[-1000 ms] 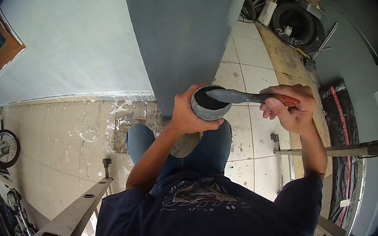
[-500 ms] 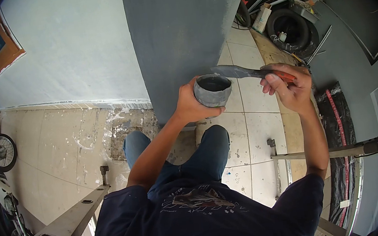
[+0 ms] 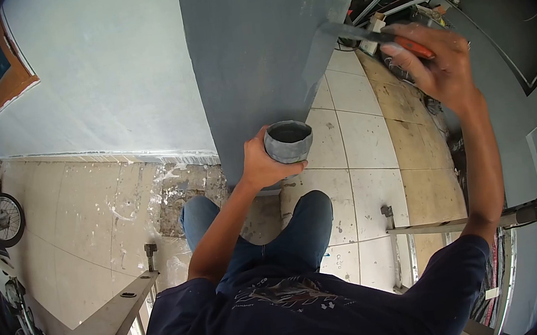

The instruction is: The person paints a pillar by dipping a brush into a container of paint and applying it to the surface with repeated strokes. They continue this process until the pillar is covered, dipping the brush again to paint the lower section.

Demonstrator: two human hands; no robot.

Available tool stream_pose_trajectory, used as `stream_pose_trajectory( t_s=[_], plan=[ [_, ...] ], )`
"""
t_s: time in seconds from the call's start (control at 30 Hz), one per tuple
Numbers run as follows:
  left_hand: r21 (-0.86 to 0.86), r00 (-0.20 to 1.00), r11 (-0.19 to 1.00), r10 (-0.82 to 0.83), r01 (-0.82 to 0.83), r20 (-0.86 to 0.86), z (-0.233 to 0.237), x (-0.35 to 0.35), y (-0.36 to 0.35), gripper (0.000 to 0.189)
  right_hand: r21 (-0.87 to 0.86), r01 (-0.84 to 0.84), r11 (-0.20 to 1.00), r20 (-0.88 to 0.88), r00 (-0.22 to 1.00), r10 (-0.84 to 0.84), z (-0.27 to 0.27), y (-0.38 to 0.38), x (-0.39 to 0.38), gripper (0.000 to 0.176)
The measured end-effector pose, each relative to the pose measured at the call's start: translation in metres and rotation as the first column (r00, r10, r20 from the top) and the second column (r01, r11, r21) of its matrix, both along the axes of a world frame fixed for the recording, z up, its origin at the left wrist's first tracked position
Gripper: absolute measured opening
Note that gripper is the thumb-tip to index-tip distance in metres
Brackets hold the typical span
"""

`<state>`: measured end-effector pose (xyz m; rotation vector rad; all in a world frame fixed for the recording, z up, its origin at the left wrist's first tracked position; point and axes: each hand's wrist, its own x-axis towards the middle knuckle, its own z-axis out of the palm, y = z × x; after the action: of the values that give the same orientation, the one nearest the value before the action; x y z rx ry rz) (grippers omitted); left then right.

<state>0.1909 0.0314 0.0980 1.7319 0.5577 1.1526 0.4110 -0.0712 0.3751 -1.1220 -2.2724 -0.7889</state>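
the right hand point(image 3: 440, 60) grips high, the left hand point(image 3: 259, 163) curls lower.

T-shirt point(image 3: 372, 318): dark navy, plain at the shoulders
Sleeves point(image 3: 182, 309): short, same navy cloth
Chest print point(image 3: 289, 290): pale lettering, small arrows, a greyish picture
Jeans point(image 3: 302, 233): blue denim
Hands point(image 3: 265, 166): bare

Spoked wheel point(image 3: 3, 219) and orange frame point(image 3: 19, 69), far left

Left hand point(image 3: 260, 164) gripping cup point(image 3: 290, 149); right hand point(image 3: 440, 63) holding brush point(image 3: 373, 37) at gray column point(image 3: 252, 50).
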Motion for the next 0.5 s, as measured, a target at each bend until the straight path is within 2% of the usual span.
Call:
stream_pose_trajectory(
  t_s=[0.07,0.1,0.17,0.27,0.3,0.33,0.4,0.43,0.5],
  plan=[
    [0.000,1.000,1.000,0.003,-0.003,-0.002,-0.003,-0.005,-0.004,0.071,0.130,-0.001,0.991,-0.033,0.999,0.005,0.019,-0.002,0.000,0.024],
    [0.004,1.000,1.000,0.007,-0.007,-0.001,-0.004,-0.007,-0.006,0.071,0.130,0.006,0.991,-0.034,0.999,-0.001,0.028,-0.001,0.002,0.024],
    [0.009,1.000,1.000,0.004,-0.004,0.000,-0.005,-0.012,-0.010,0.071,0.273,-0.088,0.958,0.035,0.996,0.081,0.040,0.000,0.006,0.028],
    [0.025,1.000,1.000,0.009,-0.009,0.011,-0.007,-0.023,-0.016,0.070,0.246,-0.092,0.965,-0.022,0.995,0.101,0.021,-0.009,-0.011,0.032],
    [0.057,0.999,0.998,0.027,-0.028,0.021,-0.009,-0.029,-0.018,0.070,0.153,0.002,0.988,-0.015,1.000,0.001,0.006,-0.018,-0.017,0.033],
    [0.086,0.999,0.995,0.045,-0.048,0.031,-0.011,-0.034,-0.020,0.070,0.183,-0.209,0.961,0.037,0.978,0.206,-0.017,-0.012,-0.015,0.036],
    [0.078,0.998,0.995,0.067,-0.068,0.019,-0.016,-0.049,-0.025,0.070,-0.090,-0.124,0.988,-0.035,0.992,0.121,-0.074,-0.025,-0.023,0.045],
    [0.074,0.996,0.993,0.094,-0.094,0.007,-0.020,-0.056,-0.026,0.070,-0.158,-0.158,0.975,-0.104,0.984,0.143,-0.108,-0.025,-0.023,0.044],
    [0.052,0.994,0.992,0.112,-0.111,-0.002,-0.030,-0.070,-0.027,0.070,-0.211,-0.155,0.965,-0.082,0.987,0.141,-0.165,-0.024,-0.025,0.042]
  ],
)
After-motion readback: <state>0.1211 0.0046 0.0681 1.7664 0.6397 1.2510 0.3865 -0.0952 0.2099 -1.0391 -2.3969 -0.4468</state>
